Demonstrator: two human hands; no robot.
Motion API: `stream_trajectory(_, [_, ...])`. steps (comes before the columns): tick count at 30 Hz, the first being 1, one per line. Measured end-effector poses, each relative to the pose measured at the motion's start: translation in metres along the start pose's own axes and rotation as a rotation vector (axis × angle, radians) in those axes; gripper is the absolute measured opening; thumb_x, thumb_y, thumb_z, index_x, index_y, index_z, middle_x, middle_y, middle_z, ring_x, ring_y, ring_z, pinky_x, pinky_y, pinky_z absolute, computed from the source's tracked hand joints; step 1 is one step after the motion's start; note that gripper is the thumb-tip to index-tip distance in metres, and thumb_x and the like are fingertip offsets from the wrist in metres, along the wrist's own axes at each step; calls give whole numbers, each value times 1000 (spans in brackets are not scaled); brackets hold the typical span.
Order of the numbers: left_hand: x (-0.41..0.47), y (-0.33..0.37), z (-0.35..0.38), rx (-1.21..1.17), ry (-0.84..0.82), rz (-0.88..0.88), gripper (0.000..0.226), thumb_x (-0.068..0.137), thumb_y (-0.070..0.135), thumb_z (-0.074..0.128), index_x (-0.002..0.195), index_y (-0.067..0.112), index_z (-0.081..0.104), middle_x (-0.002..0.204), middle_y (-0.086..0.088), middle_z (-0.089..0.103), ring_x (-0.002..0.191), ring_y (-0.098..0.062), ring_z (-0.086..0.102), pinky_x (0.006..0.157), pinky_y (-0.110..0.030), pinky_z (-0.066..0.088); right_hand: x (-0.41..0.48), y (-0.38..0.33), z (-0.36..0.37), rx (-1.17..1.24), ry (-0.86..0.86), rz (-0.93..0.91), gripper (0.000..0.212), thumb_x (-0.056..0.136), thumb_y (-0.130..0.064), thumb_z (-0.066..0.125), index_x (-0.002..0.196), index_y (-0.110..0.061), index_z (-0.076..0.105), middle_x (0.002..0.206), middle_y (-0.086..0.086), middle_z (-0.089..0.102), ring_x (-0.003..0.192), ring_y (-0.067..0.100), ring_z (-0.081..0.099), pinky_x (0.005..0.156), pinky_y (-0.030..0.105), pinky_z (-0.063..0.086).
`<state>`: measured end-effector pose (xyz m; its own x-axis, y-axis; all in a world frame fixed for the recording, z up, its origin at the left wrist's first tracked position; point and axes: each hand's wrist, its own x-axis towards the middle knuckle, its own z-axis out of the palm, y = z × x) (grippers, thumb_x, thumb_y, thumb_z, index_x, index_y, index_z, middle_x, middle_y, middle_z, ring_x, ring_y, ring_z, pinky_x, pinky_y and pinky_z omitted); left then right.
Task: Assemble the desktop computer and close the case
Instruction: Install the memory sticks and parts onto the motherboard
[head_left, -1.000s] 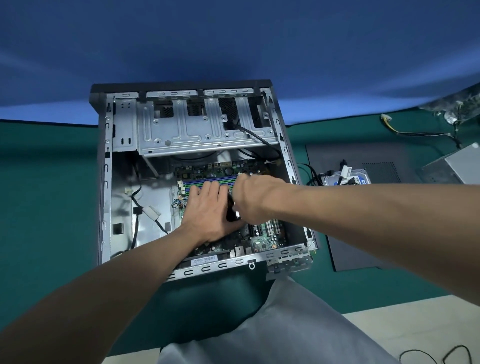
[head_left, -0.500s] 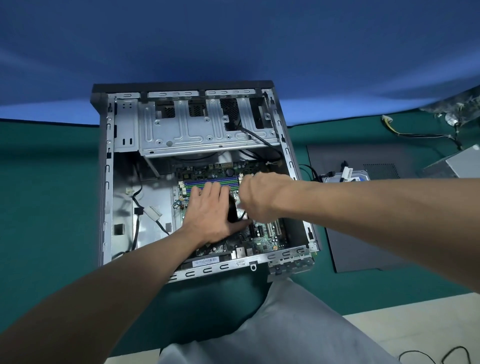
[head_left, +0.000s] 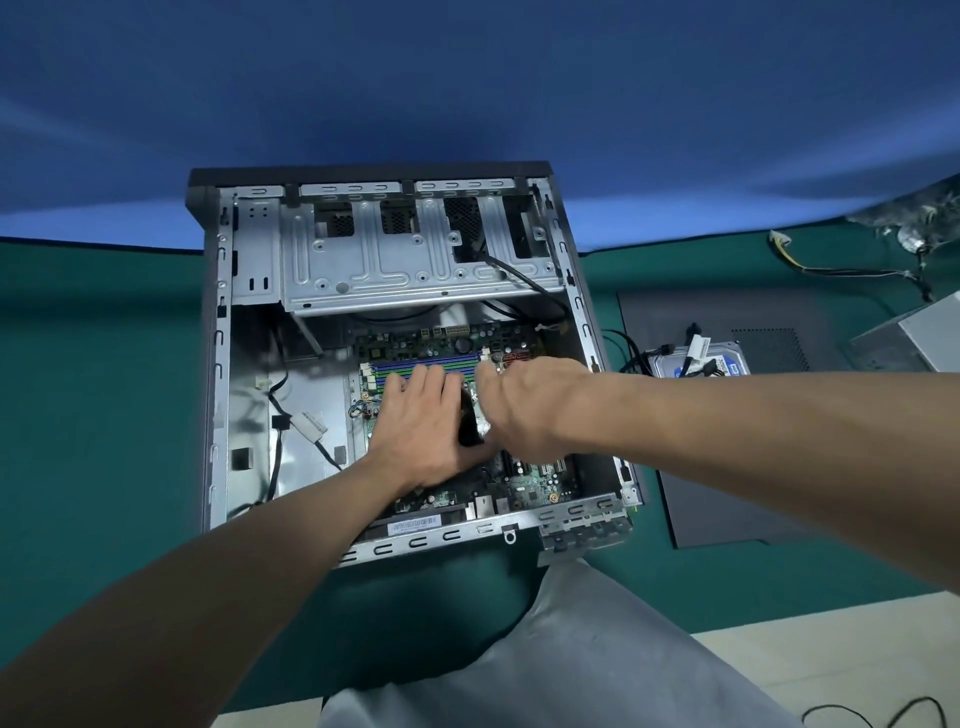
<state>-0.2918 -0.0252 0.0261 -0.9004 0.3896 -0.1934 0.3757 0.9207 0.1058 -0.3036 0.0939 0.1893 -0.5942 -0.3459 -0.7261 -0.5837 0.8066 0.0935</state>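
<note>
Lying open on its side: grey computer case (head_left: 218, 364), motherboard (head_left: 524, 483) exposed; left hand (head_left: 423, 431) and right hand (head_left: 524, 410) together, gripping a black part (head_left: 469, 423).

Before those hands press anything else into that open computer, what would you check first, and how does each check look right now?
1. Case lying flat and open on the table: ok.
2. Left hand steadying on the motherboard: ok.
3. Right hand lined up on the black part between the hands: cannot tell, the part is mostly hidden.
4. Loose black cable clear of the hands: ok.
5. Hard drive fitted in the case: not ok, it lies outside on the side panel.
6. Side panel back on: not ok.
</note>
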Motion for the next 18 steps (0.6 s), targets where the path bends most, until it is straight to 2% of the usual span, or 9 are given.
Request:
stream_trajectory(1, [0, 0, 0, -23, -11, -5, 89, 67, 94, 18, 106, 19, 44, 92, 3, 36, 84, -20, 32, 80, -41, 28, -1, -2, 0, -148, 64, -83, 38, 99, -15, 40, 136, -3, 36, 106, 9, 55, 60, 19, 42, 49, 32, 41])
stream_trajectory(2, [-1, 0, 0, -44, -23, -7, 86, 67, 92, 19, 106, 20, 44, 92, 3, 37, 85, -19, 30, 82, -41, 28, -2, -2, 0, -250, 152, -169, 35, 99, -14, 39, 133, -4, 40, 95, 6, 53, 53, 16, 33, 43, 31, 32])
stream_trajectory(5, [-1, 0, 0, -67, -40, 1, 85, 65, 86, 14, 105, 18, 45, 95, 1, 35, 88, -19, 29, 84, -42, 26, -2, -1, 0, -293, 254, -314, 22, 99, -18, 35, 105, -10, 55, 64, 0, 32, 50, 17, 32, 51, 32, 34])
stream_trajectory(9, [0, 0, -2, 16, 14, 9, 98, 67, 98, 9, 104, 15, 45, 92, 1, 34, 83, -20, 32, 76, -39, 23, 8, 12, 0, 307, 127, 135, 14, 93, -23, 44, 83, -15, 45, 71, 2, 39, 73, 25, 48, 66, 33, 40])
stream_trajectory(11, [-1, 0, -3, 25, 10, 11, 98, 67, 99, 10, 104, 15, 45, 92, 1, 33, 83, -20, 32, 74, -38, 21, 14, 13, 2, 391, 68, 217, 15, 94, -21, 42, 82, -12, 41, 75, 3, 41, 72, 22, 50, 67, 33, 40])
stream_trajectory(13, [0, 0, -3, 14, -11, 8, 96, 67, 97, 11, 107, 17, 45, 92, 2, 33, 83, -20, 31, 76, -39, 23, 11, 6, 2, 226, 26, 149, 15, 97, -22, 43, 87, -12, 49, 80, 0, 42, 66, 17, 46, 63, 33, 41])
stream_trajectory(14, [0, 1, -4, 0, -28, 4, 93, 67, 95, 13, 109, 18, 45, 92, 3, 34, 84, -20, 31, 77, -39, 24, 7, 2, 3, 73, 48, 63, 16, 98, -23, 43, 103, -10, 52, 82, 0, 41, 65, 17, 43, 59, 33, 40])
stream_trajectory(16, [-1, 1, -5, -48, -59, -13, 83, 67, 86, 14, 109, 21, 44, 92, 3, 35, 86, -19, 31, 81, -41, 27, 5, -2, 8, -266, 164, -150, 38, 100, -19, 37, 133, 0, 37, 88, 6, 48, 59, 19, 37, 46, 31, 33])
stream_trajectory(18, [-2, 2, -6, -80, -77, -17, 77, 65, 74, 9, 106, 20, 44, 95, 0, 36, 89, -19, 30, 84, -42, 27, 4, 2, 12, -412, 275, -367, 38, 100, -18, 29, 133, 1, 36, 92, 11, 56, 55, 16, 36, 44, 32, 30])
